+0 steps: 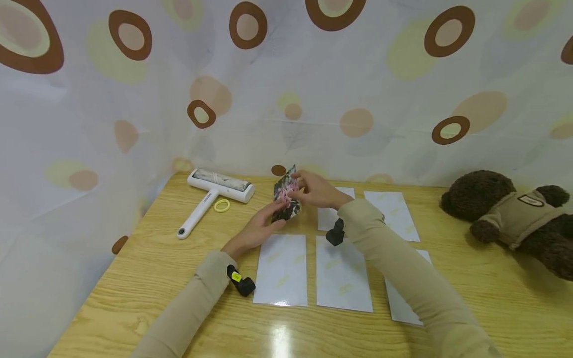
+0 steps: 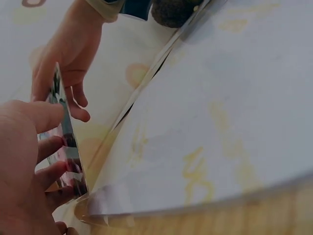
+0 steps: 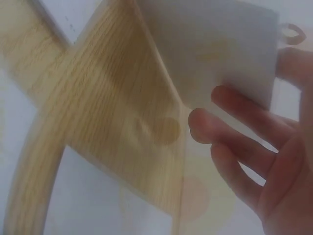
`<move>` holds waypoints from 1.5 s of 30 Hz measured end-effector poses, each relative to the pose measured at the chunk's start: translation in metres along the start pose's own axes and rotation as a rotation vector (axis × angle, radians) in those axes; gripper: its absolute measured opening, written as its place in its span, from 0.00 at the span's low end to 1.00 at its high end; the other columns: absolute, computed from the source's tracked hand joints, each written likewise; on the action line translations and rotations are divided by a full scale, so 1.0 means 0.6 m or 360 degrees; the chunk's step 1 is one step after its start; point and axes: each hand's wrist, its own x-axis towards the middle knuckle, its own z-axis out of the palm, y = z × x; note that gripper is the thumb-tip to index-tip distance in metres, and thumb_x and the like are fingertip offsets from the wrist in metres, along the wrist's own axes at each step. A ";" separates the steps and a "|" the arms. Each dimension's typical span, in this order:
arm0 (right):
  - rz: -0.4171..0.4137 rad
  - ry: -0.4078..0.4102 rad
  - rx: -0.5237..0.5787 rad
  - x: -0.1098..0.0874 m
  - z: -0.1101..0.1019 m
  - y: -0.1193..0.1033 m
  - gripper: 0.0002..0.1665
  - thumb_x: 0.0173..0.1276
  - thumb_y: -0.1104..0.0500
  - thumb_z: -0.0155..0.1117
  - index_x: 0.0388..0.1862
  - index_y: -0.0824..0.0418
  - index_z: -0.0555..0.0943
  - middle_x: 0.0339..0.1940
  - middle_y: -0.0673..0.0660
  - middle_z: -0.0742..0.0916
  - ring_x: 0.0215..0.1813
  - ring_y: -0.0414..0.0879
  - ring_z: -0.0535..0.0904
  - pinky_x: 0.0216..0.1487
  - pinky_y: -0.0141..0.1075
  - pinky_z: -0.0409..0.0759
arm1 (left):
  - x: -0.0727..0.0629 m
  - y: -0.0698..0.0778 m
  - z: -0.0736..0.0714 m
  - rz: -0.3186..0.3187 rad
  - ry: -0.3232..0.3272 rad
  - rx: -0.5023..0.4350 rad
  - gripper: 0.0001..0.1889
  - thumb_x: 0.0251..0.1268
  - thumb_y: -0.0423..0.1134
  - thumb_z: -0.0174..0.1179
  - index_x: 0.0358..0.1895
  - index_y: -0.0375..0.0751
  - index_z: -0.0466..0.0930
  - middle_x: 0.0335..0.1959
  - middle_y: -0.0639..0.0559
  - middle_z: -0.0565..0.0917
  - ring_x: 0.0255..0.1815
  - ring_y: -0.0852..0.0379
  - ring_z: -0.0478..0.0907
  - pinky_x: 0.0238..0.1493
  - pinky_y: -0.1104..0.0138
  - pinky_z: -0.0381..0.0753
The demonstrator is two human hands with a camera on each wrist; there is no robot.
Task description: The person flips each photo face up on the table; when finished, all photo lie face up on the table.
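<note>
A photo print (image 1: 283, 196) with pink flowers and dark foliage stands tilted above the table near the patterned backdrop. My left hand (image 1: 258, 228) holds its lower left part; in the left wrist view, the thumb and fingers of that hand (image 2: 19, 156) lie at the edge of the print (image 2: 68, 132). The right hand (image 1: 317, 191) pinches the upper right edge. In the right wrist view, the print's plain pale back (image 3: 230, 44) shows, with a finger of the right hand (image 3: 288, 171) against it and the other fingers loosely bent.
Several pale rectangular sheets (image 1: 282, 271) with faint yellow marks lie in rows on the wooden table (image 1: 147, 288). A white lint roller (image 1: 197, 214) and a yellow ring (image 1: 222, 205) lie at the left. A brown teddy bear (image 1: 515, 214) lies at the far right.
</note>
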 end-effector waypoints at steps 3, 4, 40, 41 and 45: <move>0.0021 -0.0010 -0.0045 -0.004 -0.002 0.007 0.39 0.66 0.55 0.63 0.70 0.70 0.61 0.53 0.66 0.80 0.42 0.51 0.82 0.43 0.40 0.81 | 0.001 -0.004 0.002 0.0037 0.0012 0.0139 0.24 0.74 0.36 0.48 0.71 0.35 0.62 0.77 0.40 0.55 0.77 0.41 0.49 0.74 0.47 0.50; 0.0036 -0.0013 -0.0063 -0.005 -0.002 0.009 0.40 0.65 0.56 0.65 0.70 0.71 0.61 0.53 0.66 0.78 0.42 0.51 0.81 0.41 0.39 0.80 | 0.001 -0.005 0.002 0.0041 0.0022 0.0186 0.23 0.74 0.35 0.47 0.70 0.35 0.64 0.76 0.39 0.55 0.77 0.40 0.50 0.74 0.47 0.50; 0.0383 -0.0081 -0.0489 -0.018 0.043 0.031 0.31 0.66 0.52 0.63 0.65 0.65 0.71 0.27 0.56 0.83 0.24 0.43 0.74 0.29 0.36 0.74 | -0.010 -0.015 0.003 -0.0020 0.0126 0.0602 0.21 0.73 0.37 0.46 0.65 0.34 0.71 0.72 0.38 0.64 0.74 0.38 0.56 0.72 0.41 0.51; 0.0371 -0.0080 -0.0469 -0.020 0.040 0.030 0.30 0.67 0.53 0.62 0.65 0.65 0.71 0.25 0.54 0.81 0.22 0.42 0.72 0.26 0.34 0.71 | -0.010 -0.013 0.002 -0.0012 0.0129 0.0580 0.21 0.73 0.37 0.47 0.65 0.33 0.70 0.72 0.38 0.63 0.74 0.37 0.56 0.71 0.41 0.51; 0.0362 -0.0078 -0.0405 -0.031 0.027 0.035 0.27 0.69 0.55 0.58 0.63 0.66 0.71 0.23 0.51 0.80 0.21 0.40 0.70 0.24 0.32 0.68 | -0.007 -0.005 -0.002 0.0000 0.0101 0.0543 0.23 0.71 0.38 0.50 0.66 0.32 0.68 0.74 0.38 0.61 0.74 0.37 0.55 0.72 0.42 0.52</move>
